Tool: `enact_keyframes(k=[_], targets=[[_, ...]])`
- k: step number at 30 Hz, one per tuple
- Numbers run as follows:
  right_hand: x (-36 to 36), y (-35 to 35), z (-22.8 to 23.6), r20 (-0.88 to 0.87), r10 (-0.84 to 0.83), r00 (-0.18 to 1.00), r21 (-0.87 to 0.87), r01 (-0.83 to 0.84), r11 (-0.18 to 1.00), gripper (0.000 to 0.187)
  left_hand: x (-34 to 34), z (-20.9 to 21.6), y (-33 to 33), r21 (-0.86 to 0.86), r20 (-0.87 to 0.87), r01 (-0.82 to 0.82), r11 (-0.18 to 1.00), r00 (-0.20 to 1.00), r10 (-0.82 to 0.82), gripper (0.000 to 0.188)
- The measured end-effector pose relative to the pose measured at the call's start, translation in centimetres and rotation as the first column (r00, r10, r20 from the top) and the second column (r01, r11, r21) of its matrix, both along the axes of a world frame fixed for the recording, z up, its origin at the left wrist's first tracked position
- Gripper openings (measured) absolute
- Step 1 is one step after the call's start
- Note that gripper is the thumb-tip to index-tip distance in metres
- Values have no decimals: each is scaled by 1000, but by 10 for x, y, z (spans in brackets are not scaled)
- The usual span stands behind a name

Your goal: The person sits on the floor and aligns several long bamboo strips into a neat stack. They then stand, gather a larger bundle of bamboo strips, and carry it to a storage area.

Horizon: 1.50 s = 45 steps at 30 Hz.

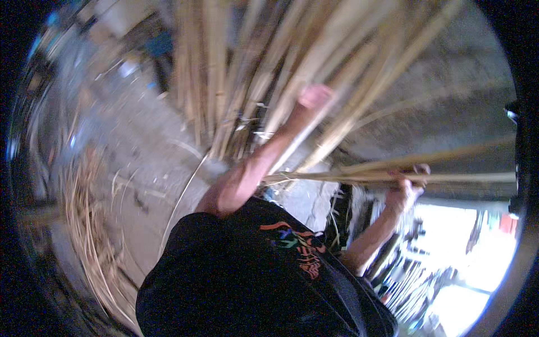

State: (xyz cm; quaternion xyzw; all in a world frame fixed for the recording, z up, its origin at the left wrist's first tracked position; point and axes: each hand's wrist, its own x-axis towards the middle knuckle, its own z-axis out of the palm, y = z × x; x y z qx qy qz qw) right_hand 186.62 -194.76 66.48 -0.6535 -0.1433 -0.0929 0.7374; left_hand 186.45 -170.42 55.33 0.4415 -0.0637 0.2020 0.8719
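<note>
Many long pale cane stalks (252,62) stand leaning together, filling the upper middle of the view. My left hand (314,96) reaches up into them and is closed around one or two stalks. My right hand (407,188) is lower and to the right, gripping a thin bundle of canes (337,177) that runs almost level from the middle of the picture to the right rim. My black printed shirt (252,281) fills the lower middle. The picture is blurred by motion.
A grey concrete floor (140,146) lies at the left, strewn with loose strips and a heap of thin cane scraps (90,224). A grey wall (449,95) rises behind the stalks. Bright daylight and dark tools or rods (410,275) show at lower right.
</note>
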Motion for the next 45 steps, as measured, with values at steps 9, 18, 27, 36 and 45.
enact_keyframes(k=[9, 18, 27, 36, 45], targets=[[-26, 13, 4, 47, 215, 976, 135, -219, 966, 70, 48, -16, -65, 67, -327, 461, 885, 848, -417, 82], [-29, 44, 2, 218, 63, 974, 46, -74, 996, 79, -41, -10, -104, 108, -128, 590, 801, 807, -577, 46], [-39, 26, 14, -87, 229, 969, -103, -238, 966, 119, -101, 12, -112, 283, -152, 464, 839, 886, -438, 42], [-98, -42, -6, -124, 289, 949, 488, -196, 851, 23, -119, 12, -118, 631, 69, 520, 576, 702, -709, 81], [-151, -77, -5, 178, 748, 639, 132, -769, 625, 47, -143, 11, -118, 744, 80, 546, 385, 501, -862, 96]])
